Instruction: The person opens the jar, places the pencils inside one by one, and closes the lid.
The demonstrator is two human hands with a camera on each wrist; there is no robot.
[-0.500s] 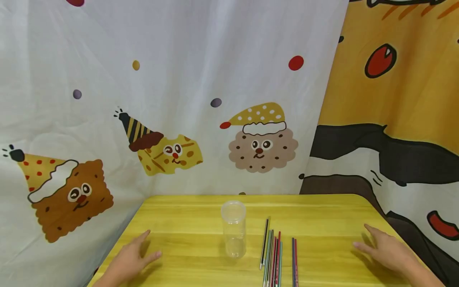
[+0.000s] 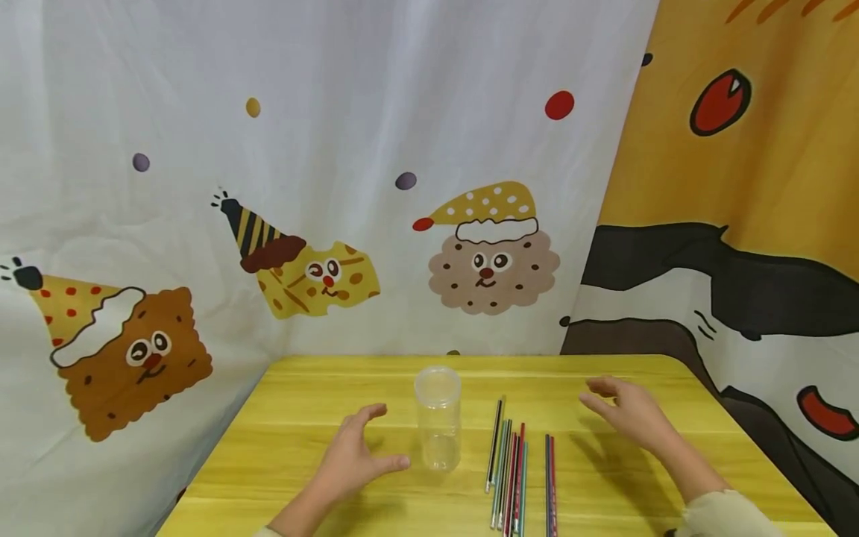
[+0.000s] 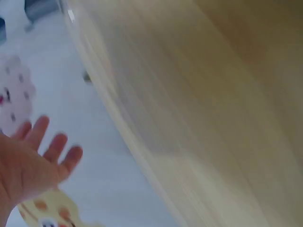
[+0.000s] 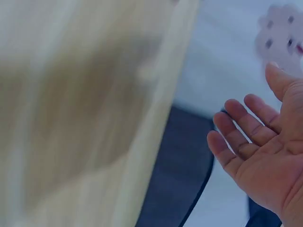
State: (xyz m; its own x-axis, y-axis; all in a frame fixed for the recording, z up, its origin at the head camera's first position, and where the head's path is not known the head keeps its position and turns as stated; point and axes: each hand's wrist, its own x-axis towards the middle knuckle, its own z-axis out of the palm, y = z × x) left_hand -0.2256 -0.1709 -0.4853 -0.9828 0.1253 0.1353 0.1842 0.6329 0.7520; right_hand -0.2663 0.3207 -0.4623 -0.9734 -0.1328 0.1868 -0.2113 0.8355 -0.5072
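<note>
A clear plastic cup-like container (image 2: 439, 421), tall and round, stands upright near the middle of the table. Just to its left is my left hand (image 2: 349, 456), thumb and fingers spread toward it and holding nothing; the left wrist view shows the same hand (image 3: 33, 163) with its fingers apart. To the right of the container lies a loose bunch of pencils (image 2: 508, 477) in several colours, with a separate pair of pencils (image 2: 551, 485) beside it. My right hand (image 2: 627, 409) hovers over the table to the right of the pencils; in the right wrist view its palm (image 4: 270, 161) is bare.
The yellow wood-grain table (image 2: 322, 373) has rounded far corners. Behind it hangs a white curtain (image 2: 335, 112) printed with cartoon biscuits and cheese, joined at the right by an orange and black printed part (image 2: 792, 171).
Both hands have moved inward from the table's sides, the left close to the container, the right toward the pencils. The container and pencils keep their places; the head view has tilted slightly.
</note>
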